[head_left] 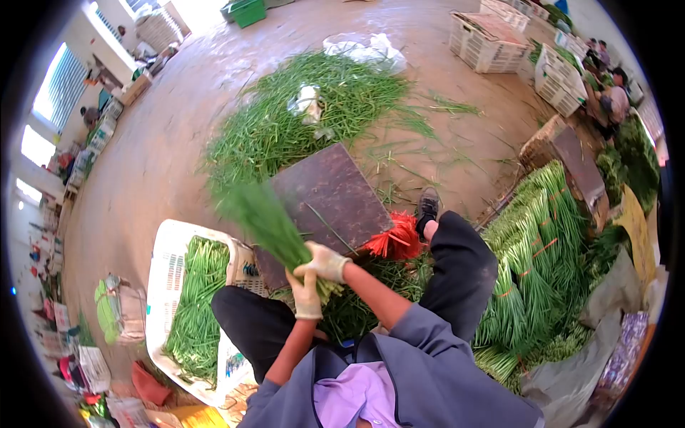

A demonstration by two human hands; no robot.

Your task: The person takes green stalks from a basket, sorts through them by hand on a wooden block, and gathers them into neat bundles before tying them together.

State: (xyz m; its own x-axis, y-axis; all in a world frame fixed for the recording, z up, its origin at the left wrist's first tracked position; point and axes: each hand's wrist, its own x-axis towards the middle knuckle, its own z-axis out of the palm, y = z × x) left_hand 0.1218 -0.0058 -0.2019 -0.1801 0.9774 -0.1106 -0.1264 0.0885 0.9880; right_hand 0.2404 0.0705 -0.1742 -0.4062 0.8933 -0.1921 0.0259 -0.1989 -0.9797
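Both gloved hands are wrapped round a bunch of long green stalks (275, 232), which look like garlic chives or scapes. My left hand (305, 296) grips it low, near the pale cut ends. Just above, my right hand (326, 262) closes round the same bunch. The leafy end points up and left and is blurred by motion. Beneath and behind it is a dark square board (325, 189) with a loose stalk lying across it. Red strips (396, 239) stick out in a cluster at the board's right corner.
On my left stands a white crate (160, 285) of green stalks. Tied bundles (531, 257) are piled on my right. A loose heap of stalks (271, 110) covers the floor ahead, with a plastic bag (367, 51) behind. White crates (485, 46) and people (614, 100) are at far right.
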